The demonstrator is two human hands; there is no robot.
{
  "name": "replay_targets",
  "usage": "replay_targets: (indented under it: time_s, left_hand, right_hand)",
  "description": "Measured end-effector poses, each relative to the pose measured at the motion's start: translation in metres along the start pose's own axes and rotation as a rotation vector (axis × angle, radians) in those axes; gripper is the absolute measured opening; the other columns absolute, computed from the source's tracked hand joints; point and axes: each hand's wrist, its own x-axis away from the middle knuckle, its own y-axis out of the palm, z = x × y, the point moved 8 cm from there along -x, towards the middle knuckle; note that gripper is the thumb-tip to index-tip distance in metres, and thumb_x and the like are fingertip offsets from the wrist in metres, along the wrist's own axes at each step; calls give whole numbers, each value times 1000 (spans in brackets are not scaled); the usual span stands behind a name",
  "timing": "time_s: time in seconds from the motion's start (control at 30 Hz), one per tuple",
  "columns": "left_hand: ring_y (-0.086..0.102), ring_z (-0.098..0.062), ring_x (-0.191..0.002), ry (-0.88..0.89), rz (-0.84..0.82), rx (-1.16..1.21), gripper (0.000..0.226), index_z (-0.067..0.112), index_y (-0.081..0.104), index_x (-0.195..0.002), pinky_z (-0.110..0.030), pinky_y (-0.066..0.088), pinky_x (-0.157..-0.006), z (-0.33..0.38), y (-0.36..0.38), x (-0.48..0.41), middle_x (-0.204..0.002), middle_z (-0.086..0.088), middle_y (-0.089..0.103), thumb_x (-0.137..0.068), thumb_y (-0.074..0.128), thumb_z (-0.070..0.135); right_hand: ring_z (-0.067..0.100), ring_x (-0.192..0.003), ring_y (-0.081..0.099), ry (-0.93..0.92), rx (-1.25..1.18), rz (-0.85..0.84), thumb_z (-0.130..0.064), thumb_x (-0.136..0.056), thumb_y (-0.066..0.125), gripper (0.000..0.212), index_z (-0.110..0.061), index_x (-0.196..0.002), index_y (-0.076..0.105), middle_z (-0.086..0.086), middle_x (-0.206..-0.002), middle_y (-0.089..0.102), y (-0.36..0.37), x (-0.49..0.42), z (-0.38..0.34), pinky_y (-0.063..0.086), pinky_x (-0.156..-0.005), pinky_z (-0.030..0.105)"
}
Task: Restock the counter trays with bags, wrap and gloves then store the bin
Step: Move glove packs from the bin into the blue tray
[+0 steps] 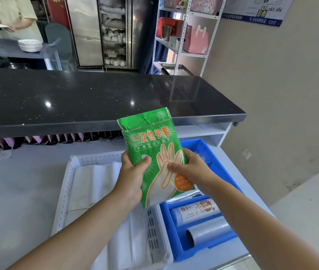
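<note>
Glove packet (152, 139), green with an orange hand outline printed on its front, is being held upright and slightly tilted in the air. It is hanging over the line where the white tray and the blue bin are meeting.

The black countertop (96, 94) is spanning the view behind the packet. The pale lower work surface (18, 191) is carrying both containers. A white metal rack (182, 36) is standing against the far wall at the right.

The white tray (67, 184), perforated along its walls, is sitting on the left and holding folded white bags (92, 182) in overlapping rows. The blue bin (199, 145) is standing just beside the tray on the right; whether their walls are touching cannot be told.

Inside the bin, a printed roll (195, 210) and a clear roll (209, 230) are lying side by side at the near end, with flat clear film lying behind them.

The left hand (133, 176) is gripping the packet's lower left edge, with the thumb pressing on the front and the fingers hidden behind. The right hand (191, 170) is gripping the right edge, with its thumb lying across the printed outline.

A stack of plates (30, 44) is resting on a grey table at the upper left.
</note>
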Motion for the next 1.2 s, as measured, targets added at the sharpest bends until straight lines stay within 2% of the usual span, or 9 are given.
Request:
replay_targets:
  time_s: [0.2, 0.3, 0.4, 0.47, 0.63, 0.83, 0.93, 1.07, 1.2]
  left_hand:
    - [67, -12, -95, 65, -170, -223, 52, 32, 36, -122, -26, 54, -72, -12, 48, -25, -109, 5, 64, -85, 62, 7]
    - [55, -13, -105, 110, -153, -439, 46, 23, 35, -125, -26, 44, -78, -17, 59, -54, -118, 1, 55, -87, 60, 17]
    - [55, -16, -88, 93, -64, -607, 39, 9, 45, -126, -20, 44, -63, -27, 60, -86, -113, -8, 57, -88, 56, 13]
    - [57, -20, -85, 81, -96, -847, 33, 6, 54, -119, -22, 45, -66, -42, 62, -103, -114, -11, 60, -86, 57, 7]
    - [42, -23, -127, 143, -341, -1709, 40, 19, 51, -129, -30, 33, -102, -89, 79, -130, -135, -3, 49, -89, 53, 22]
    - [49, -27, -116, -104, -379, -1774, 40, 16, 50, -127, -34, 40, -93, -129, 84, -145, -130, -9, 51, -88, 53, 27]
    - [50, -25, -93, -196, -294, -1754, 28, 14, 52, -109, -33, 39, -75, -136, 79, -144, -112, -10, 52, -85, 58, 27]
    - [54, -26, -101, -262, -176, -1712, 40, 10, 54, -112, -30, 40, -74, -134, 71, -144, -115, -7, 54, -81, 66, 31]
    - [43, -19, -69, -253, -122, -1652, 27, 14, 48, -62, -28, 28, -52, -128, 77, -137, -71, -15, 43, -80, 66, 22]
  right_hand:
    - [14, -66, 72, -5, 204, 138, -15, -74, 77, 21, -23, -86, 62, -1, -75, 74, -56, -6, -15, 56, -54, 25]
    - [12, -67, 69, -135, 522, 292, -17, -72, 75, 20, -27, -79, 58, -5, -77, 71, -103, -9, -43, 58, -62, 32]
    - [27, -74, 65, -257, 969, 391, -31, -73, 71, 24, -25, -88, 55, 3, -81, 70, -145, -16, -68, 53, -65, 38]
    - [34, -75, 63, -345, 1175, 433, -36, -76, 68, 31, -21, -99, 54, 9, -83, 70, -166, -25, -77, 49, -60, 36]
    - [36, -60, 62, -582, 1231, 432, -29, -74, 74, 41, -17, -110, 59, 12, -73, 70, -189, -49, -78, 35, -51, 27]
    - [27, -43, 58, -967, 1268, 314, -28, -66, 69, 37, -17, -99, 58, 2, -62, 68, -181, -68, -85, 28, -43, 18]
    - [27, -44, 58, -1010, 1217, 215, -25, -69, 68, 35, -13, -102, 63, 2, -65, 69, -181, -82, -82, 28, -43, 19]
    - [27, -46, 59, -1050, 1218, 134, -21, -71, 72, 34, -10, -103, 64, 4, -68, 70, -180, -95, -73, 30, -44, 20]
    - [30, -53, 62, -1014, 1192, 78, -16, -70, 79, 39, -11, -106, 64, 5, -74, 72, -180, -105, -68, 41, -43, 25]
